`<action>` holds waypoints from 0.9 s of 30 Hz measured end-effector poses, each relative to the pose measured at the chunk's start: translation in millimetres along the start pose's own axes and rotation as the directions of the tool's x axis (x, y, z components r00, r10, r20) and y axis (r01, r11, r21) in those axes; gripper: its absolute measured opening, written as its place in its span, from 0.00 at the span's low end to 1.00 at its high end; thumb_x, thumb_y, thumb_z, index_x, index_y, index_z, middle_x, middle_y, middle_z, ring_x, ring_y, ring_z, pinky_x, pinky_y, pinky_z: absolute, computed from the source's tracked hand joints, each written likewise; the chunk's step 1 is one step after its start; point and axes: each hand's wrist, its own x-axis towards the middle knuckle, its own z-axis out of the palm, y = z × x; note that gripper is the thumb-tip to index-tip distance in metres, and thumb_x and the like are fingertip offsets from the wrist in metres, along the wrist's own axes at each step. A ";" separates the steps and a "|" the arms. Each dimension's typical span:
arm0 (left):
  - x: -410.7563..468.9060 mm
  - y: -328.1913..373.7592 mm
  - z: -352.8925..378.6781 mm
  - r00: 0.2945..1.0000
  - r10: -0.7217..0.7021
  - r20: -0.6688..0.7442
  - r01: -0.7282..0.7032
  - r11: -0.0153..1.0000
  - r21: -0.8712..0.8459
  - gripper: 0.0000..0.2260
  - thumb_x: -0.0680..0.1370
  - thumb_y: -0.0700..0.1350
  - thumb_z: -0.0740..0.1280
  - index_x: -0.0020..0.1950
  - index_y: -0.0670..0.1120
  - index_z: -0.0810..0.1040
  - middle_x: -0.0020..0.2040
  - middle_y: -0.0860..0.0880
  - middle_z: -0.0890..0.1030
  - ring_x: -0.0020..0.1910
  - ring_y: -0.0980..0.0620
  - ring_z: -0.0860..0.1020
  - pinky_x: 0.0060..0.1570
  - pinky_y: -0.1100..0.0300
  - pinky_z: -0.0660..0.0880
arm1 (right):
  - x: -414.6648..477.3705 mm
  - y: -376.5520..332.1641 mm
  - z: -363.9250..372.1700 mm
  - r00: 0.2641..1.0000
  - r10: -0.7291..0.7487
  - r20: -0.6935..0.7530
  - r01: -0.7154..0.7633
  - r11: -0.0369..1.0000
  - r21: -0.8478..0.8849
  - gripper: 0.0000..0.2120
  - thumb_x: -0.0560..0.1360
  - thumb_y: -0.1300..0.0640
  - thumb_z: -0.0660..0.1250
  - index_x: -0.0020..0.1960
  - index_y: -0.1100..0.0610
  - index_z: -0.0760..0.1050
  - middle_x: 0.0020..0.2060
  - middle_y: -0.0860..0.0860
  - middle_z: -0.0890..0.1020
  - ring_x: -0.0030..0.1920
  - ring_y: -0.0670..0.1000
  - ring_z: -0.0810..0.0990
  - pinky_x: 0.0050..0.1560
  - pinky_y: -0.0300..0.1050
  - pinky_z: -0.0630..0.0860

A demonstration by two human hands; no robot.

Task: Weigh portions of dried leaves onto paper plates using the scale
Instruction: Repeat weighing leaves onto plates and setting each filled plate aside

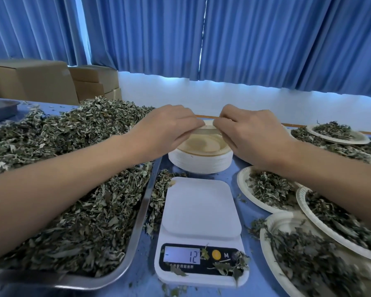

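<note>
Both of your hands are raised over the stack of paper plates [200, 162] beyond the scale [200, 230]. Your left hand [167, 127] and right hand [251, 133] meet at the near edge of a single paper plate [208, 130], which is tilted up off the top of the stack so you see it almost edge-on. The fingertips of each hand are drawn together and pinch that rim, the left from its left side, the right from its right side, with only a short stretch of white rim showing between them. The far part of the lifted plate is hidden behind your knuckles. The scale sits just in front of the stack with its white platform bare; a few leaf scraps lie on its display panel, which reads 12 with a dash before it. The dried leaves [73, 189] are heaped in the metal tray [137, 243] under your left forearm, spilling over its edge toward the scale. To your right, several filled plates [268, 189] overlap one another on the blue table [253, 273].
</note>
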 end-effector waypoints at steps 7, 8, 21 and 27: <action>-46.0 69.4 -38.7 0.985 0.173 -0.028 -0.175 0.981 -0.078 0.08 0.79 0.38 0.70 0.56 0.39 0.85 0.49 0.45 0.86 0.45 0.44 0.83 0.45 0.50 0.79 | -98.5 -42.2 -38.8 0.973 -0.148 -0.178 0.172 0.977 0.124 0.14 0.70 0.72 0.67 0.54 0.65 0.81 0.43 0.58 0.79 0.33 0.59 0.76 0.22 0.48 0.70; -52.4 78.9 -37.8 0.980 0.197 0.003 -0.196 0.977 -0.088 0.08 0.79 0.38 0.71 0.56 0.40 0.86 0.49 0.46 0.86 0.44 0.44 0.83 0.44 0.51 0.78 | -110.4 -49.3 -38.1 0.972 -0.169 -0.163 0.194 0.969 0.155 0.15 0.71 0.72 0.64 0.55 0.65 0.81 0.43 0.59 0.80 0.33 0.59 0.77 0.22 0.48 0.70; -40.5 51.7 -43.0 0.865 -0.465 0.188 0.479 0.877 -0.033 0.09 0.80 0.53 0.63 0.53 0.56 0.83 0.47 0.58 0.83 0.44 0.53 0.81 0.48 0.50 0.80 | -112.7 -68.3 -43.4 0.933 0.326 0.151 -0.359 0.854 0.376 0.11 0.75 0.65 0.64 0.52 0.56 0.82 0.50 0.51 0.81 0.41 0.57 0.81 0.37 0.54 0.80; -36.4 10.9 -40.3 0.278 -0.572 0.772 0.555 0.751 0.357 0.24 0.74 0.50 0.76 0.70 0.51 0.76 0.62 0.50 0.78 0.56 0.48 0.76 0.59 0.56 0.72 | -63.7 -30.7 -10.3 0.713 0.378 0.590 -0.664 0.633 0.398 0.11 0.76 0.64 0.66 0.40 0.56 0.85 0.37 0.54 0.86 0.38 0.53 0.82 0.39 0.46 0.79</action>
